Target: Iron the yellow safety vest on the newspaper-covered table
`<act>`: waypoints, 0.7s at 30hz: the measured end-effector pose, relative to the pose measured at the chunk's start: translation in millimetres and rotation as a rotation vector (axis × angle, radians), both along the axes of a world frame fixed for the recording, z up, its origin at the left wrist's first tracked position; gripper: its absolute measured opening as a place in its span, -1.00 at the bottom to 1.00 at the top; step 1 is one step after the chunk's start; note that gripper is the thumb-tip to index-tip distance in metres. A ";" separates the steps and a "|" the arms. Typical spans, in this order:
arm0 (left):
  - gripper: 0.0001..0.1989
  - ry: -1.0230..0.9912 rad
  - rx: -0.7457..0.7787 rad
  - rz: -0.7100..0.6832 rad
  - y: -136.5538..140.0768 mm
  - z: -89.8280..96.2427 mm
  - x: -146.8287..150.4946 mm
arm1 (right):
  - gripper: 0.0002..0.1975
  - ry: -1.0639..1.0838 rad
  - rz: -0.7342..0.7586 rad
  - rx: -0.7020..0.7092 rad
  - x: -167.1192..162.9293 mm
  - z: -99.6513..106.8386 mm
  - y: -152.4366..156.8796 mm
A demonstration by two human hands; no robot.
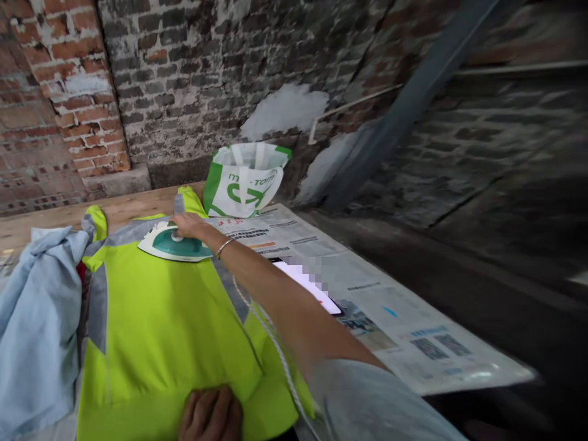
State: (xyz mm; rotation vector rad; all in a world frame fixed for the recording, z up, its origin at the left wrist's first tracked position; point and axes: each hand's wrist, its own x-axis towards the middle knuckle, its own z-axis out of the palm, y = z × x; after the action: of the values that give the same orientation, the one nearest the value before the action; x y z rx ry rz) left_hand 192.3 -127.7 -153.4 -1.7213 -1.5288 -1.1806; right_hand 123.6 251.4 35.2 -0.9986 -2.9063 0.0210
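Observation:
A neon yellow-green hi-vis vest point(160, 312) with grey bands lies spread out in front of me. My right hand point(189, 225) is closed around the handle of a white and teal clothes iron point(177, 245). The iron rests on the upper part of the vest, near its grey shoulder band, and its pale cord point(275, 343) trails down beneath my forearm. At the bottom of the view, my left hand point(210, 414) has its fingers curled on the vest's lower edge; the fingertips are partly hidden.
Light blue cloth point(43, 331) is heaped at the left. A white and green bag point(248, 184) stands at the back of the table. Printed sheets point(312, 245) cover the right side, with a lit phone point(307, 285) lying on them. A brick wall point(184, 79) rises behind.

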 end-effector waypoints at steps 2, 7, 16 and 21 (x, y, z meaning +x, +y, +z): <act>-0.60 -0.003 -0.041 -0.037 -1.8 9.7 0.0 | -0.56 -0.027 0.054 -0.032 11.5 2.3 -12.6; -0.64 0.034 -0.066 -0.078 -5.0 28.4 -4.2 | -0.70 -0.075 0.145 -0.094 51.4 5.6 -71.2; -0.74 0.098 -0.176 -0.079 -12.9 33.5 -5.5 | -0.76 -0.166 0.240 -0.247 125.2 6.6 -187.7; -0.69 0.018 -0.140 -0.096 -13.0 37.0 -3.2 | -0.77 -0.146 0.179 -0.210 124.3 1.9 -193.4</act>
State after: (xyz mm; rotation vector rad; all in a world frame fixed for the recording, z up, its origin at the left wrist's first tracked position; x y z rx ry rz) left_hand 189.1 -140.7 -116.3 -1.9108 -1.5655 -1.1255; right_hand 247.8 58.0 37.2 -0.7912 -3.1711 0.2800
